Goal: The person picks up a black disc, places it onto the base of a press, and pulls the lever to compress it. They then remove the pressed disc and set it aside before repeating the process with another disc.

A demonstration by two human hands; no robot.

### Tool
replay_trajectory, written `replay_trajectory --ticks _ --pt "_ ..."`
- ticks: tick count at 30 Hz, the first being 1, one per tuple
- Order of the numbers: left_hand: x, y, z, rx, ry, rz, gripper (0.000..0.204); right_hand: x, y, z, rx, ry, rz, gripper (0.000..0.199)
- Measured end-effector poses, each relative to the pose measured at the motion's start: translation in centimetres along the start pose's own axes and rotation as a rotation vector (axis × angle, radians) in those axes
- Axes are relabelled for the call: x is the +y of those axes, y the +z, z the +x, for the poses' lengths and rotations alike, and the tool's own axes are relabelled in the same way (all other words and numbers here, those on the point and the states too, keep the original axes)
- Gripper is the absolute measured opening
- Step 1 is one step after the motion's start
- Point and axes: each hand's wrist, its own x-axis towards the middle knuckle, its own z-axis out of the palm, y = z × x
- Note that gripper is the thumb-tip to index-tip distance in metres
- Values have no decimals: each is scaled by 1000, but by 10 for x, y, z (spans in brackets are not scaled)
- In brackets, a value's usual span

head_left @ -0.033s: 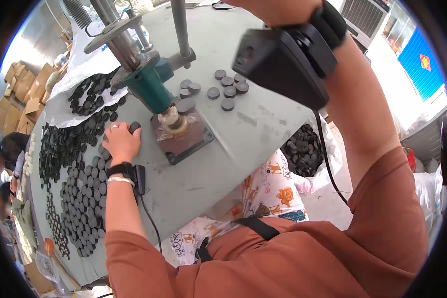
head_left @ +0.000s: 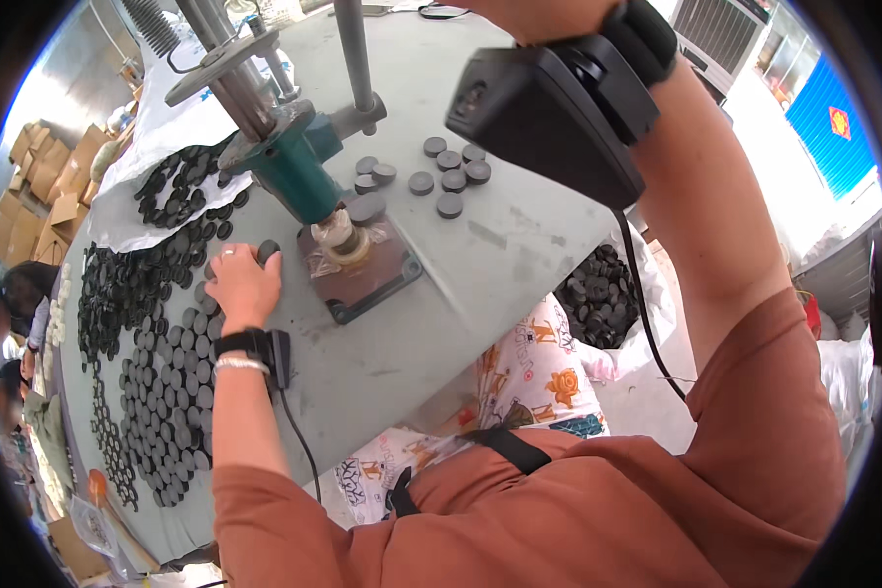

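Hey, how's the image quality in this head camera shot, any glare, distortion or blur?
Head view: strong fisheye bending, with a black rim around the round picture; the window area at upper right is washed out; the wrist-worn black box looms large and slightly soft; the left hand and the dark discs are sharp, in even daylight.

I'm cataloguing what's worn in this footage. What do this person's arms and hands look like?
Both forearms are bare below rust-orange short sleeves. The left hand has a black wrist strap carrying a small black box, a thin pale bracelet and a black cable. The right wrist bears a larger black box-shaped device on a black strap, with its own black cable.
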Motion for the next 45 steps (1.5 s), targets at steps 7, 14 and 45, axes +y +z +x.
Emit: replay_trajectory --ticks 7,14,45 --pt "37 -9 -60 237 353 -515 34 -5 -3 10 -81 273 332 31" --pt "71 2 -50 281 232 -431 36 17 9 18 -56 88 472 28" --pt "-22 19 15 -9 -17 41 34 -10 -5 -157 35 24 626 15"
